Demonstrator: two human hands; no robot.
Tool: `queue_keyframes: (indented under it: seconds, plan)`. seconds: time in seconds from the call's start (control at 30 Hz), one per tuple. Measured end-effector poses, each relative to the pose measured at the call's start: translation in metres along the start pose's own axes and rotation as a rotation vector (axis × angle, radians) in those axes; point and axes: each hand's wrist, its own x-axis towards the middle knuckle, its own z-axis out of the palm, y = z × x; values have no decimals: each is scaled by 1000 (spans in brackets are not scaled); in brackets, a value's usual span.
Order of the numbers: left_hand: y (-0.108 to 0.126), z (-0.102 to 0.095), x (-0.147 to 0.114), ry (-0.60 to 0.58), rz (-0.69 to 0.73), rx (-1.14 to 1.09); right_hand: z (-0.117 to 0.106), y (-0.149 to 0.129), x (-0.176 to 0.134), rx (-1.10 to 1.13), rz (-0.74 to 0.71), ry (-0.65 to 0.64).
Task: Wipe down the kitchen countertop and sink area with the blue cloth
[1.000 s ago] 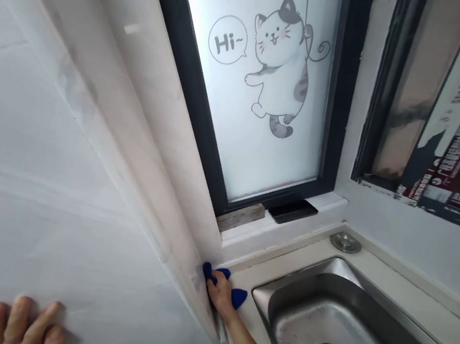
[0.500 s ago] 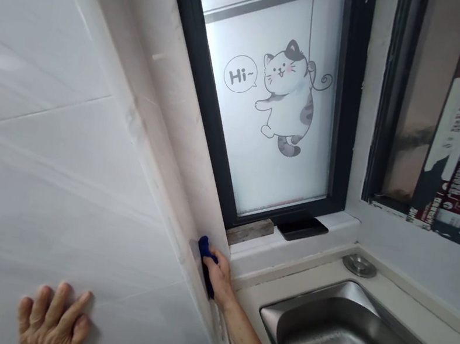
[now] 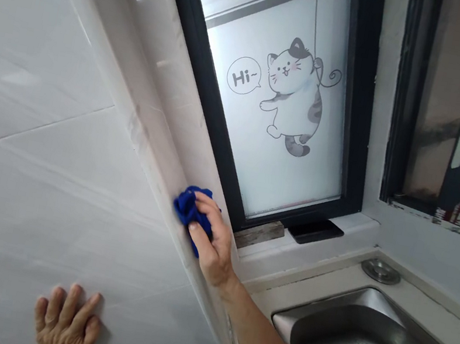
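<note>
My right hand (image 3: 213, 239) grips a crumpled blue cloth (image 3: 193, 208) and presses it against the pale window jamb (image 3: 172, 144), left of the dark window frame (image 3: 218, 140). The cloth covers part of the inner corner where the jamb meets the tiled wall edge. Lower left, my left hand (image 3: 67, 321) rests flat with fingers spread on the light grey wall tile (image 3: 71, 215). Nothing is in it. Its wrist lies beyond the bottom of the view.
A black flat object (image 3: 315, 232), perhaps a phone, and a worn strip of wood (image 3: 260, 234) lie on the sill. Below right is a steel sink (image 3: 361, 337) with a round metal fitting (image 3: 380, 271) behind it. A cartoon cat (image 3: 294, 97) decorates the frosted pane.
My right hand has moved up and left along the jamb with the blue cloth, which now shows more bunched. My left hand stays on the tile; the view has shifted slightly.
</note>
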Motion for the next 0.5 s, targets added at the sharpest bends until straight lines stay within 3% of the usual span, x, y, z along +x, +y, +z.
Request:
queue_keyframes:
  seconds: [0.13,0.33,0.43,0.5]
  plan:
    - [2,-1,1,-15,34,28,-27,26,-74,-65,41,-34]
    - [5,-3,-3,-23,66,75,-65,77,-207,-276,402,161]
    - [5,-2,-8,-11,60,66,-66,81,-235,-414,480,316]
    - [5,-2,-10,-2,59,56,-56,70,-229,-449,452,382]
